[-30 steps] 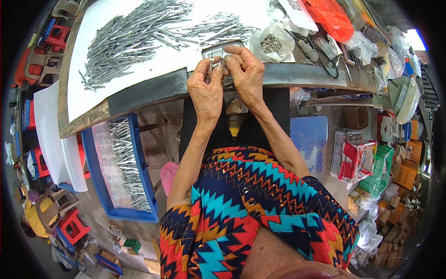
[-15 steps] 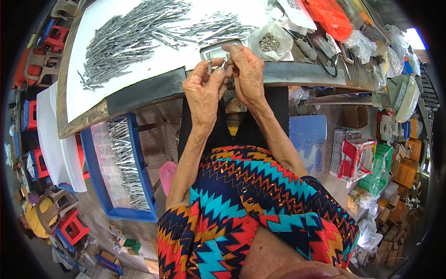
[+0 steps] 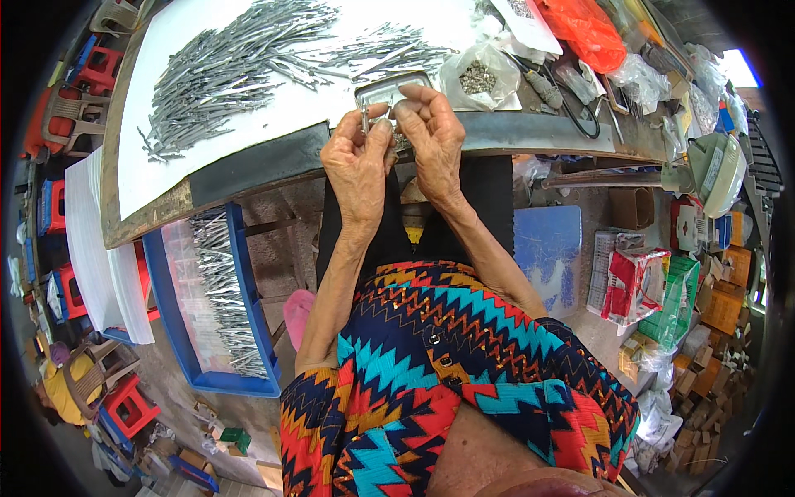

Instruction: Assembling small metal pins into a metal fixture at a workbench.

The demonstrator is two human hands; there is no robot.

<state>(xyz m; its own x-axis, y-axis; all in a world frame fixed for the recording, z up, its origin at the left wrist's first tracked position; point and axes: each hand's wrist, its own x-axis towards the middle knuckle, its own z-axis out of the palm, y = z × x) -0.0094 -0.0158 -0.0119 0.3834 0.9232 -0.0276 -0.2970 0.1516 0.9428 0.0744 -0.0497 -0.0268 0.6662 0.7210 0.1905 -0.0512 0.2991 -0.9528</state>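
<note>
My left hand (image 3: pixel 358 170) is closed at the table's front edge, pinching a thin metal rod (image 3: pixel 364 114) that stands up from its fingers. Close beside it, my right hand (image 3: pixel 434 149) is curled with its thumb near the left thumb; what its fingers grip is hard to make out. A small metal piece shows between the two hands. Just beyond them lies a shallow metal tray (image 3: pixel 418 79), partly covered by the fingers. To its right sits a clear plastic bag (image 3: pixel 451 83) holding small metal parts (image 3: pixel 478 76).
A large heap of thin metal strips (image 3: pixel 219 79) covers the white tabletop, with a smaller heap (image 3: pixel 389 50) behind the tray. An orange-red bag (image 3: pixel 584 33) and a black-corded tool (image 3: pixel 545 89) lie at right. Below left, a blue crate (image 3: pixel 236 217) holds more strips.
Both hands have shifted slightly left and nearer. The right fingers have moved from around the small metal piece and the index finger sits higher, uncovering more of the thumb.
</note>
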